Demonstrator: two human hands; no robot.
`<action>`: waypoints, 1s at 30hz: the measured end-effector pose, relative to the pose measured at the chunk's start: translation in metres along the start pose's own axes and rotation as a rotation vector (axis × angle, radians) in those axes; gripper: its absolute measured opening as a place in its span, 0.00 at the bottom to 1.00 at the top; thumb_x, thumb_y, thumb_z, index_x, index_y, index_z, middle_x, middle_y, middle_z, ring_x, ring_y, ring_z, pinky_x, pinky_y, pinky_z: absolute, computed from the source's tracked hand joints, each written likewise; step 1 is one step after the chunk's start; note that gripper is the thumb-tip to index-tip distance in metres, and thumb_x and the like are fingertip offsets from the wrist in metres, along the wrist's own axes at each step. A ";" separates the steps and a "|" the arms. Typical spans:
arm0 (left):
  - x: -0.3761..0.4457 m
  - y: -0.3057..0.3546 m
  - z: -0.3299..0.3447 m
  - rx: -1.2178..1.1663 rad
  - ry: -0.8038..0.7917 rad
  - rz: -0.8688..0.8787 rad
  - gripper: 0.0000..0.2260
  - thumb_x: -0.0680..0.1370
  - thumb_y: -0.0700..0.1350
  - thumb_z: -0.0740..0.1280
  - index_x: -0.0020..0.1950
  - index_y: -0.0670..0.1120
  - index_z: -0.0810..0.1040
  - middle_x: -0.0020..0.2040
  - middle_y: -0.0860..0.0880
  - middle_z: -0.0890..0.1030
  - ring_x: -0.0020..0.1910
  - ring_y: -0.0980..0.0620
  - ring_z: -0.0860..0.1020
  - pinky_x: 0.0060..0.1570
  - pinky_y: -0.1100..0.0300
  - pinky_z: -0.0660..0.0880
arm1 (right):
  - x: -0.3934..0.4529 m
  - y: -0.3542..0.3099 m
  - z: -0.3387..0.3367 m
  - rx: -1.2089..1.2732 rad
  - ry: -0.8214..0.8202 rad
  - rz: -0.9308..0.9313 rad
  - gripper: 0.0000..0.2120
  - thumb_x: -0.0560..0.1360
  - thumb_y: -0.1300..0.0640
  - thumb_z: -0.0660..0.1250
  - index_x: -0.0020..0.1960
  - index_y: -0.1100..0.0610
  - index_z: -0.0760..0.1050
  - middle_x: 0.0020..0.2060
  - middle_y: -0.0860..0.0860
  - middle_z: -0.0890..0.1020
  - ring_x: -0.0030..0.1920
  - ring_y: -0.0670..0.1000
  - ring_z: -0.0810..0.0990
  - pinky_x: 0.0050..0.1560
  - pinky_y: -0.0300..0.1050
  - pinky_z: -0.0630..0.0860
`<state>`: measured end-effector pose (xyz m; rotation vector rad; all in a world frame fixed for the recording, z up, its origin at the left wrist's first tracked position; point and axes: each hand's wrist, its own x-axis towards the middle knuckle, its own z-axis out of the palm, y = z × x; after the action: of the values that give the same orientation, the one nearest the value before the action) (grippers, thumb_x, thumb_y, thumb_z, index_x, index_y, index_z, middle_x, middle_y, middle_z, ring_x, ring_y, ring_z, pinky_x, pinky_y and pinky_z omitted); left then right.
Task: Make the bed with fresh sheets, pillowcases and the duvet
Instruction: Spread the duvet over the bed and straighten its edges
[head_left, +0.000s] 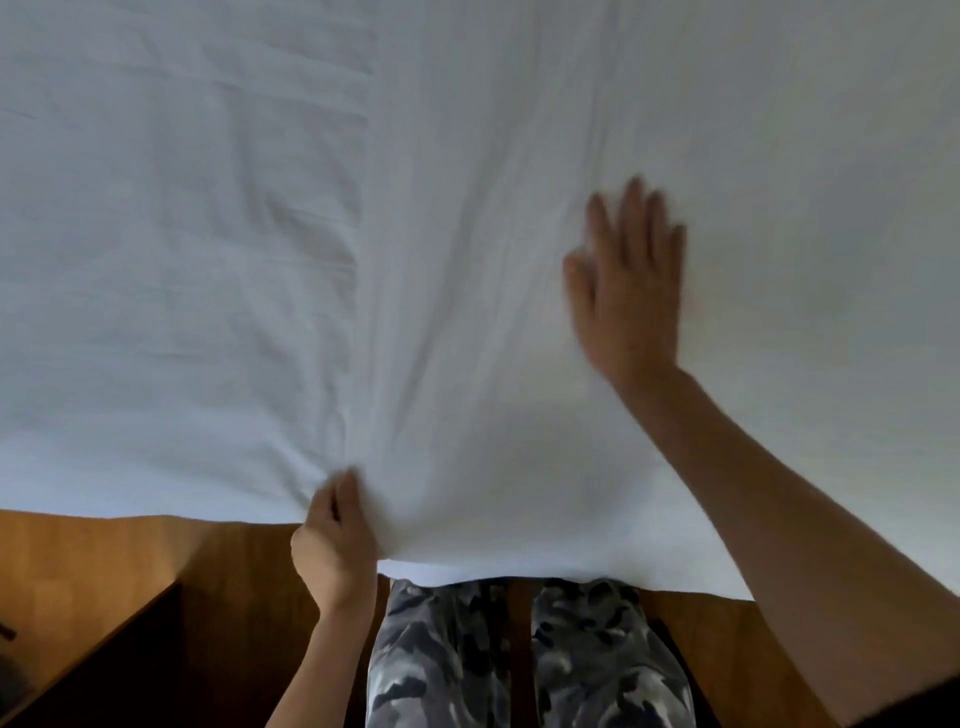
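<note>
At bed edge, your left hand (332, 540) pinched white sheet (208, 260) fold; right hand (626, 291) lay flat on sheet, fingers straight, close together.

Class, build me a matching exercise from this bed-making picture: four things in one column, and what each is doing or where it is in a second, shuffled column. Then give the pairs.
1. left hand
2. right hand
3. white sheet
4. camouflage trousers

A. spread across the bed, creased
B. pinches the sheet's near edge
C. below the bed's edge
D. fingers straight, flat on the sheet

Pairs: 1-B, 2-D, 3-A, 4-C
</note>
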<state>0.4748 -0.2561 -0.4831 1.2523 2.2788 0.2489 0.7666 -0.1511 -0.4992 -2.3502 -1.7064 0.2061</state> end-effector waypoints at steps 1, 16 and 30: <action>-0.001 -0.005 0.000 0.036 0.029 -0.010 0.18 0.82 0.51 0.59 0.48 0.39 0.81 0.27 0.51 0.73 0.26 0.54 0.69 0.29 0.58 0.64 | -0.022 -0.020 0.009 0.022 -0.062 -0.164 0.25 0.80 0.48 0.55 0.74 0.58 0.64 0.73 0.63 0.61 0.74 0.64 0.59 0.73 0.62 0.54; 0.025 0.177 0.055 0.016 0.076 0.832 0.16 0.82 0.46 0.59 0.67 0.39 0.71 0.70 0.37 0.69 0.69 0.40 0.67 0.68 0.49 0.63 | -0.057 0.031 -0.039 0.113 0.010 -0.361 0.16 0.78 0.57 0.60 0.65 0.59 0.74 0.66 0.59 0.74 0.67 0.59 0.70 0.69 0.55 0.64; 0.018 0.103 0.075 0.347 -0.076 0.538 0.27 0.82 0.54 0.46 0.78 0.43 0.53 0.78 0.41 0.53 0.78 0.42 0.51 0.75 0.48 0.44 | -0.247 0.208 -0.060 0.020 -0.162 1.117 0.34 0.77 0.34 0.36 0.78 0.50 0.38 0.78 0.53 0.44 0.77 0.56 0.44 0.75 0.59 0.44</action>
<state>0.5815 -0.1911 -0.5118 2.0093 1.9316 -0.0116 0.8947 -0.4533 -0.5020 -3.0320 -0.2345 0.5799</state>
